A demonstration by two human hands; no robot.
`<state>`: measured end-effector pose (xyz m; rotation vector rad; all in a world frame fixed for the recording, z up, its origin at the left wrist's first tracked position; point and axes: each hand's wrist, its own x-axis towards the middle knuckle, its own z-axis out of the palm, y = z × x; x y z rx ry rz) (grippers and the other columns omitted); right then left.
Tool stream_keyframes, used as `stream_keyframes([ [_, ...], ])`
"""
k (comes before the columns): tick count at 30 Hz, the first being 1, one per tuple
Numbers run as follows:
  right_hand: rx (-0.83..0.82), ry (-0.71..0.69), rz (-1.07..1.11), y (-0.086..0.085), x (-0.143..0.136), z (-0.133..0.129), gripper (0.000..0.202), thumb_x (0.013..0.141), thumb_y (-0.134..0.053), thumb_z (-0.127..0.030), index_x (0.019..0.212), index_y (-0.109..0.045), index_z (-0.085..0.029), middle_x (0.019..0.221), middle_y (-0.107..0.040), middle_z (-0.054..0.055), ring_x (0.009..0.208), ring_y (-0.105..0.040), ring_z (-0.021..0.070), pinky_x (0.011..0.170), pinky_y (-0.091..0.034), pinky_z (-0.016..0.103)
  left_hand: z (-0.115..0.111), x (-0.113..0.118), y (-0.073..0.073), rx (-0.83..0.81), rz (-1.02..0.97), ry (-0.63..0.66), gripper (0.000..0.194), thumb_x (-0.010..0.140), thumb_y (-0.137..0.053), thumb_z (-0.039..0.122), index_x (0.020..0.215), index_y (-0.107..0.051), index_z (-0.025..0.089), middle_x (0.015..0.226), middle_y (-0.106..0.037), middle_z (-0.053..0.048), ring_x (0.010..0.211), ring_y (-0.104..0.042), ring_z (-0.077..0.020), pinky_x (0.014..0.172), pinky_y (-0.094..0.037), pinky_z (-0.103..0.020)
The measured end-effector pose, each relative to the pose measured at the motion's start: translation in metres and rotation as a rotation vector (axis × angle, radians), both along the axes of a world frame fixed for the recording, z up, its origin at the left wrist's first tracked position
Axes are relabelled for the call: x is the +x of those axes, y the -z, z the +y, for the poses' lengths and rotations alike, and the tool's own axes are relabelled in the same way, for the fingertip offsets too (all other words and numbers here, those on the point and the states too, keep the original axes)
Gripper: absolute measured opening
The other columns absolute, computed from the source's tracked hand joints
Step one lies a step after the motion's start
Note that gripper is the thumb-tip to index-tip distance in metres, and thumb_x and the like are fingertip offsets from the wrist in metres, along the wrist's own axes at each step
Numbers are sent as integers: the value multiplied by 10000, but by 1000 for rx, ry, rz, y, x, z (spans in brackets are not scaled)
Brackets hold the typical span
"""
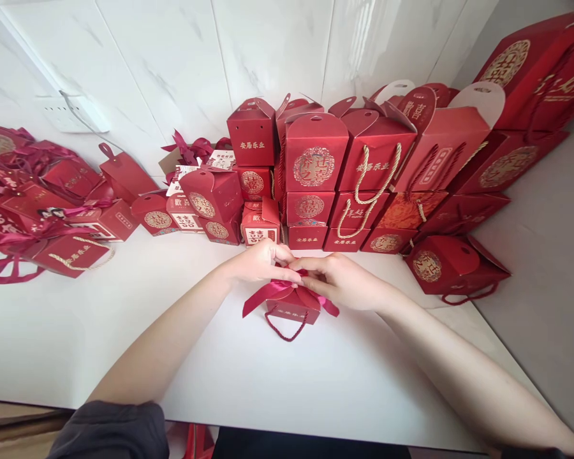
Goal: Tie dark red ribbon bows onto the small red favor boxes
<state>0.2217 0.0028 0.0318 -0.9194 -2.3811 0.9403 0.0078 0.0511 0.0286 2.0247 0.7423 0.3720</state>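
Observation:
A small red gift box with gold lettering stands on the white table in front of me. Its dark red cord handle hangs down the near side. Over its top lies a magenta ribbon, one tail spreading left and another right. My left hand pinches the ribbon above the lid from the left. From the right, my right hand has its fingers closed on the ribbon too, the fingertips of both hands nearly meeting. Fingers cover the middle of the ribbon, so its knot or loop is hidden.
Stacked red gift boxes line the tiled wall behind my hands. More boxes tied with ribbons are heaped at the left. A single box stands at the right by the grey wall. A socket with a cable is on the wall.

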Motion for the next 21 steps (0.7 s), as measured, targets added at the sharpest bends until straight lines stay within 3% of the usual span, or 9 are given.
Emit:
stream_keyframes([
  [5,-144,-69,38,-4,8,4,245,912,-559,-366,1100,-657,-244,783,-660,-16,562,-501,97,571,-386,226,-1,2,2,62,-3,-7,191,788,-707,325,780,-736,137,716,-681,-34,755,-623,-152,672,-475,-240],
  [8,-210,87,149,0,11,9,283,920,-524,-462,957,-641,-207,772,-652,-4,590,-521,111,563,-392,234,-2,2,4,-87,-28,-41,202,777,-718,325,820,-707,127,724,-692,-40,661,-623,-129,617,-483,-236],
  [12,-73,206,82,7,11,16,303,885,-573,-484,817,-633,-194,798,-647,9,679,-530,133,625,-386,255,-4,1,4,-280,-58,-76,244,765,-735,319,868,-620,130,736,-719,-59,548,-603,-103,569,-494,-245],
  [21,20,224,98,15,2,15,217,894,-581,-382,811,-682,-209,818,-683,10,716,-547,142,663,-365,263,-7,3,3,-265,-89,-103,323,738,-757,317,832,-493,157,710,-707,-48,520,-595,-97,534,-473,-238],
])
